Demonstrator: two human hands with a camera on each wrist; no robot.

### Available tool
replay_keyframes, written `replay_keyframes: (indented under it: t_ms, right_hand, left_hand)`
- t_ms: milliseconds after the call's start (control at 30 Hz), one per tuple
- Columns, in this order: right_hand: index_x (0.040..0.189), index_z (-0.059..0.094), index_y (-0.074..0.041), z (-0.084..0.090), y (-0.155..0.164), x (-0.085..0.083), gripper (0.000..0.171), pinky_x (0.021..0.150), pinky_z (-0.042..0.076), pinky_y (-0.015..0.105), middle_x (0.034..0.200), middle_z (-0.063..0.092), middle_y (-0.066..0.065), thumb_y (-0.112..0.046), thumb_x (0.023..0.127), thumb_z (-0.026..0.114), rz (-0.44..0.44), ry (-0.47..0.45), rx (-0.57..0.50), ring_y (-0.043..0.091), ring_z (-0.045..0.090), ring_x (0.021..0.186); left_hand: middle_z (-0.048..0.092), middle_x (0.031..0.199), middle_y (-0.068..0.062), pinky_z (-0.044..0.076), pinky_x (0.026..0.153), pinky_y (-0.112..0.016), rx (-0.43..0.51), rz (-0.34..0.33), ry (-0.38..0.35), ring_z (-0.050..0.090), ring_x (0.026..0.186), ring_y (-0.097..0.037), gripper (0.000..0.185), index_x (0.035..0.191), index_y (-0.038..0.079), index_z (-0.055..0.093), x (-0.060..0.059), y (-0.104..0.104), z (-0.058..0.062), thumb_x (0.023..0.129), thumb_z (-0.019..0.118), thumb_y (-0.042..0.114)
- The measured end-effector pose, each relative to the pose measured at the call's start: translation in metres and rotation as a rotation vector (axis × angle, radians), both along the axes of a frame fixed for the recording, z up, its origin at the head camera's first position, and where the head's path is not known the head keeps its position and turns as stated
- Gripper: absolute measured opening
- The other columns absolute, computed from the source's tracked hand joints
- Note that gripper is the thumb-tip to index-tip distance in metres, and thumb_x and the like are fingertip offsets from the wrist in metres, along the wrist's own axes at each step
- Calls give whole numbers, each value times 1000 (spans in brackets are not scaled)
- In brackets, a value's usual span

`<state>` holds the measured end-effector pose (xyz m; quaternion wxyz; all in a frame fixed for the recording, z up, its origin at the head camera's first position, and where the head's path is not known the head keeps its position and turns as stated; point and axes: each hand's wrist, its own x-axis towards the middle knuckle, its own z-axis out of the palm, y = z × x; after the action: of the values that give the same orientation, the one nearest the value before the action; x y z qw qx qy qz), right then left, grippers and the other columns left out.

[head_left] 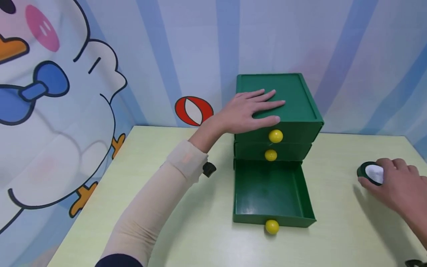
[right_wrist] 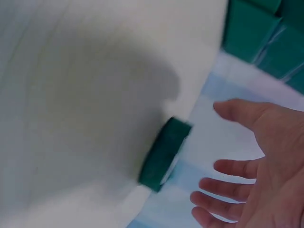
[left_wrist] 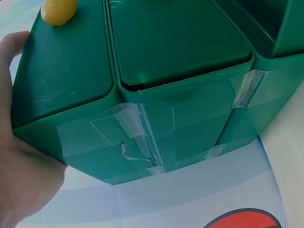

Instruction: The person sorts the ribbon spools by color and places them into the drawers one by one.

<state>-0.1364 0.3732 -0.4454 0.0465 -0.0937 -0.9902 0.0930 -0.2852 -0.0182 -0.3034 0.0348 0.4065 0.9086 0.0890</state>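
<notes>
Head view shows the bottom drawer (head_left: 271, 193) pulled out and bare, the left hand (head_left: 250, 111) flat atop the green cabinet (head_left: 300, 100), while the right hand (head_left: 397, 185), fingers loose and not yet gripping, reaches the green tape roll (head_left: 371, 172), which is not yet lifted.

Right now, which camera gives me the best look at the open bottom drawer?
The head view: it shows the whole open bottom drawer pulled out from the green drawer unit, with its yellow knob in front. The left wrist view shows only the unit's taped side; the right wrist view catches just a blurred green corner.
</notes>
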Motion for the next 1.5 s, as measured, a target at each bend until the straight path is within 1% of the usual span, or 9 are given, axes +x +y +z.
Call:
replay_keyframes:
  t_ms: [233, 367, 500, 633, 833, 1033, 1167, 1333, 1500]
  right_hand:
    - [150, 23, 14, -21, 23, -11, 102, 97, 37, 80, 149, 17, 50, -44, 89, 81, -65, -48, -34, 74, 26, 130]
    - [156, 20, 13, -25, 32, -20, 115, 98, 37, 80, 150, 14, 52, -62, 89, 76, -60, -84, -52, 76, 25, 129]
    - [162, 9, 11, -25, 35, -27, 124, 94, 39, 81, 147, 16, 55, -67, 89, 73, -37, -122, -58, 79, 27, 125]
    - [163, -1, 9, -23, 36, -31, 124, 87, 43, 79, 140, 22, 57, -54, 91, 77, -18, -137, -71, 79, 31, 119]
    - [160, 0, 15, -24, 33, -35, 113, 83, 46, 74, 129, 29, 58, -33, 93, 78, -7, -131, -82, 76, 40, 110]
    - [155, 14, 20, -21, 30, -32, 100, 88, 45, 73, 131, 27, 57, -35, 96, 74, -21, -182, -86, 74, 40, 113]
    - [149, 23, 19, -17, 28, -29, 92, 87, 46, 72, 128, 27, 57, -38, 97, 73, 4, -206, -83, 73, 42, 109]
    - [145, 26, 17, -10, 23, -25, 88, 81, 46, 70, 122, 30, 55, -34, 94, 76, 58, -143, -84, 70, 43, 102]
    - [145, 33, 14, 2, 11, -22, 84, 74, 47, 67, 123, 31, 52, -32, 92, 79, 106, -85, -93, 66, 44, 100]
  left_hand:
    - [14, 178, 11, 12, 132, -46, -3, -1, -6, 9, 166, -17, 64, 168, 40, 29, 3, -1, -1, 109, 43, 61]
    - [15, 178, 10, 11, 133, -45, 12, -1, -4, 10, 165, -17, 63, 168, 40, 30, 2, -1, -1, 109, 43, 60]
    - [14, 178, 11, 10, 133, -45, 16, 5, -11, 8, 165, -16, 63, 168, 41, 30, 1, -1, 0, 109, 43, 61]
    - [13, 178, 12, 9, 133, -44, 12, 8, -11, 8, 165, -15, 63, 167, 42, 29, 0, 0, 2, 109, 42, 62]
    - [14, 177, 13, 8, 133, -42, 9, 10, 0, 8, 165, -14, 63, 167, 42, 30, 1, -1, 3, 109, 44, 62]
    - [13, 177, 14, 8, 133, -44, 6, 14, -16, 6, 165, -13, 64, 167, 43, 30, 1, -1, 1, 108, 43, 63]
    - [14, 177, 13, 7, 133, -43, 12, 8, -18, 7, 165, -14, 63, 167, 41, 30, 1, -1, 1, 109, 43, 62]
    - [15, 177, 12, 7, 133, -40, 11, 5, -9, 8, 165, -15, 63, 167, 40, 31, 0, -1, 2, 109, 44, 61]
    - [14, 178, 11, 6, 133, -38, 4, 1, -7, 8, 165, -14, 64, 167, 40, 31, 0, -2, 3, 109, 44, 62]
